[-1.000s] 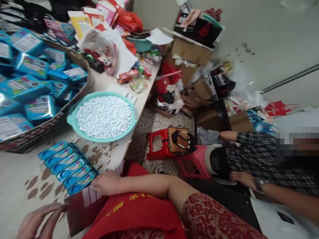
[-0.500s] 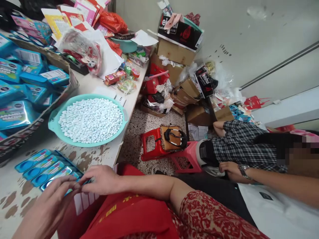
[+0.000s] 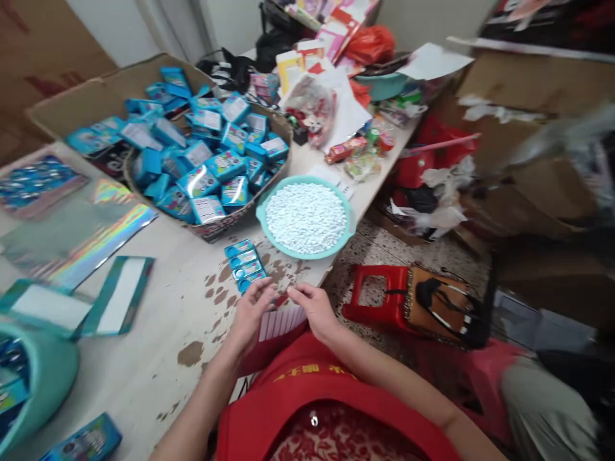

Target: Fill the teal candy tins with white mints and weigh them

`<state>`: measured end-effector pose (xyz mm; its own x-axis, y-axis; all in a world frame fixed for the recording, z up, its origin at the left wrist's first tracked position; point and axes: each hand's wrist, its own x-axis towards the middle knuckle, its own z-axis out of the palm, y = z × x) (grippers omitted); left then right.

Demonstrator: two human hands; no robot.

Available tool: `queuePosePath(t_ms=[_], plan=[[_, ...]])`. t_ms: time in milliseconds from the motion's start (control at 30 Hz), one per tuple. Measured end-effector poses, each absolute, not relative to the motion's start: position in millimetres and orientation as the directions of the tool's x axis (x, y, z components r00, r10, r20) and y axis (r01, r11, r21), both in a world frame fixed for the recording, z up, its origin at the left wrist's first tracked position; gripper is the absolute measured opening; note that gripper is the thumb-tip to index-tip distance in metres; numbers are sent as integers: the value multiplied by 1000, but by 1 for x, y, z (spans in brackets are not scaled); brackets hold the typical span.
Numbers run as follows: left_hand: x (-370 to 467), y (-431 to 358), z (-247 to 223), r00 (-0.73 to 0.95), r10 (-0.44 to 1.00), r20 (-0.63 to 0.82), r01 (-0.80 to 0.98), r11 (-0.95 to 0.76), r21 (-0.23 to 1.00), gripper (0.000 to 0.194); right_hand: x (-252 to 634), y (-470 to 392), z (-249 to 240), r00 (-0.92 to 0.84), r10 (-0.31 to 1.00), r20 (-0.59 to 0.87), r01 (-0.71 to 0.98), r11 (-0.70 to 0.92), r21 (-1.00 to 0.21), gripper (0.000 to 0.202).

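Several flat blue packs (image 3: 245, 259) lie in a row on the stained white table. My left hand (image 3: 252, 314) is at the near end of that row, its fingers apart and bent, with nothing visible in them. To its right, my right hand (image 3: 314, 308) has thumb and fingertips brought together at the table edge; whatever they hold, if anything, is too small and blurred to make out. Beyond both hands stands a turquoise basin (image 3: 307, 254) filled with small white pieces. White strips (image 3: 281, 322) lie just below the hands, over the red apron.
A large carton (image 3: 211, 230) full of blue boxes stands behind the packs. At the lower left are a turquoise bucket (image 3: 55, 371) and a blue box (image 3: 89, 440). Bags and sweets lie at the back. A red stool (image 3: 375, 294) is on the floor at right.
The view has swung left, bringing the carton and bucket into sight. My hands, close together over the packs before, are now apart, and my left fingers have spread.
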<state>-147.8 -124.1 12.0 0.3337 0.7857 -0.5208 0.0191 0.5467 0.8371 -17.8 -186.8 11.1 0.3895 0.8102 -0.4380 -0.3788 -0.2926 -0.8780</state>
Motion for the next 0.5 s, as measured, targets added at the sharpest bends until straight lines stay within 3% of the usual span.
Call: queuePosePath(t_ms=[133, 233, 333, 400, 500], plan=[[-142, -136, 8, 345, 764, -545, 16, 576, 817, 47, -25, -189, 5, 370, 801, -470, -427, -302, -852, 23], [-148, -140, 5, 354, 787, -506, 71, 517, 853, 31, -26, -192, -5, 386, 802, -455, -332, -340, -880, 26], [-166, -138, 0, 297, 835, -464, 194, 423, 885, 26, -21, -192, -13, 392, 781, -487, -240, -424, -873, 47], [-181, -135, -3, 276, 850, -448, 270, 378, 885, 24, -19, -188, -15, 330, 783, -528, -232, -475, -849, 65], [-200, -131, -6, 309, 836, -454, 320, 358, 877, 23, -24, -176, -16, 177, 835, -520, -155, -499, -853, 59]])
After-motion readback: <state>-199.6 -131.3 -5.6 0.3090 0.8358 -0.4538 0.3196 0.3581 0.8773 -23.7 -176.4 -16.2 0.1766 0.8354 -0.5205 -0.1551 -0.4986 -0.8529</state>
